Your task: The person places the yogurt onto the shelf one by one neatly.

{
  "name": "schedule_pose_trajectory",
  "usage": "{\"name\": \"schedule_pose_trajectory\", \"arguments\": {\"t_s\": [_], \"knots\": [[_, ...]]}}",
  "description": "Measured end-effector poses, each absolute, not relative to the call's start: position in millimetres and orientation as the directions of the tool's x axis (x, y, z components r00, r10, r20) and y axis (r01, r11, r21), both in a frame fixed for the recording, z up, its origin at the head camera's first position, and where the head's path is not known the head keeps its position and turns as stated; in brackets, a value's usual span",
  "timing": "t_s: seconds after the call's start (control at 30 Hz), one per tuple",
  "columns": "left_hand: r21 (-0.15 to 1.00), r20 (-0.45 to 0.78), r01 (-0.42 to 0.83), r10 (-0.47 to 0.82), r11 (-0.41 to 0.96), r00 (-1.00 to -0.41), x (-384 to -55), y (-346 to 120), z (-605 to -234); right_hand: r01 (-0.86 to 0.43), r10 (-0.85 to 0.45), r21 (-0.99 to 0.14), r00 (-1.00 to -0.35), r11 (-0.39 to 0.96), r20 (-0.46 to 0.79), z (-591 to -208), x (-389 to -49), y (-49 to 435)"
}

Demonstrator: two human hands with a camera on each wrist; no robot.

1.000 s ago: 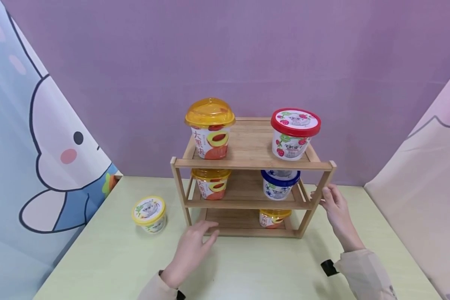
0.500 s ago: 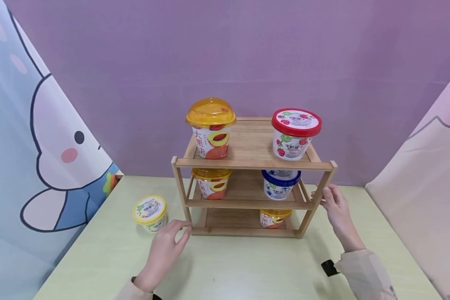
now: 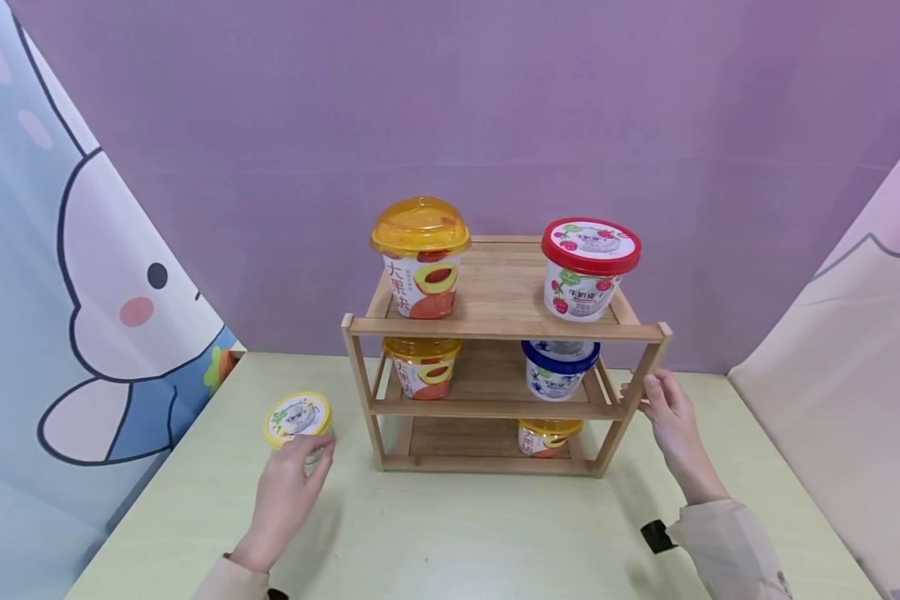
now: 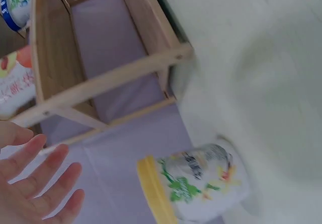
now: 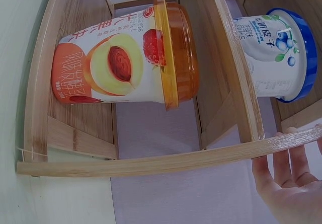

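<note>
A small yellow-lidded cup (image 3: pixel 296 417) stands on the pale green table (image 3: pixel 457 533), left of a three-tier wooden shelf (image 3: pixel 495 329). My left hand (image 3: pixel 292 479) is just in front of this cup, its fingertips at the cup's near side. In the left wrist view the left hand (image 4: pixel 35 183) has straight, spread fingers a short way from the yellow-lidded cup (image 4: pixel 196 183) and holds nothing. My right hand (image 3: pixel 663 404) rests against the shelf's right front post. In the right wrist view the right hand (image 5: pixel 287 183) lays straight fingers on that post.
The top tier carries an orange-domed peach cup (image 3: pixel 420 254) and a red-lidded cup (image 3: pixel 588 267). The middle tier has a peach cup (image 3: pixel 423 367) and a blue-lidded cup (image 3: pixel 560 367); the bottom tier has one small orange-lidded cup (image 3: pixel 547 435). Cloth walls close in on the left, back and right.
My left hand has moved left from the shelf's bottom front rail to the yellow-lidded cup. The right hand has stayed on the post.
</note>
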State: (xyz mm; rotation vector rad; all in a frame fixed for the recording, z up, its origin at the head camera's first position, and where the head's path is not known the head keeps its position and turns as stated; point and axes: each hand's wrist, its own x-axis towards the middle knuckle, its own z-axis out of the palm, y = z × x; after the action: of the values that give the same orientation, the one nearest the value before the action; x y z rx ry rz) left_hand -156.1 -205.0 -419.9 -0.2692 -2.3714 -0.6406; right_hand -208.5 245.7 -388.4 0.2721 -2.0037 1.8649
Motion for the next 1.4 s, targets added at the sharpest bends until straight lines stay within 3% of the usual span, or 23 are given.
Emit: {"name": "schedule_pose_trajectory", "arguments": {"t_s": [0.4, 0.7, 1.1, 1.4], "knots": [[0.554, 0.541, 0.232, -0.133, 0.800, -0.831, -174.7, -226.5, -430.0, -0.405, 0.122, -0.909, -0.902, 0.095, 0.414, -389.9, -209.3, 245.9], [0.508, 0.555, 0.243, -0.098, 0.827, -0.826, -187.8, -240.7, -443.8, -0.409, 0.128, -0.907, -0.899, 0.100, 0.420, -390.8, -210.9, 244.6], [0.504, 0.383, 0.158, -0.057, 0.849, -0.922, -201.0, -250.2, -456.0, -0.410, 0.132, -0.906, -0.897, 0.105, 0.422, -391.5, -210.7, 245.5], [0.517, 0.329, 0.120, -0.067, 0.847, -0.942, -208.1, -252.1, -464.9, -0.394, 0.134, -0.909, -0.902, 0.137, 0.411, -390.5, -209.1, 245.8]]}}
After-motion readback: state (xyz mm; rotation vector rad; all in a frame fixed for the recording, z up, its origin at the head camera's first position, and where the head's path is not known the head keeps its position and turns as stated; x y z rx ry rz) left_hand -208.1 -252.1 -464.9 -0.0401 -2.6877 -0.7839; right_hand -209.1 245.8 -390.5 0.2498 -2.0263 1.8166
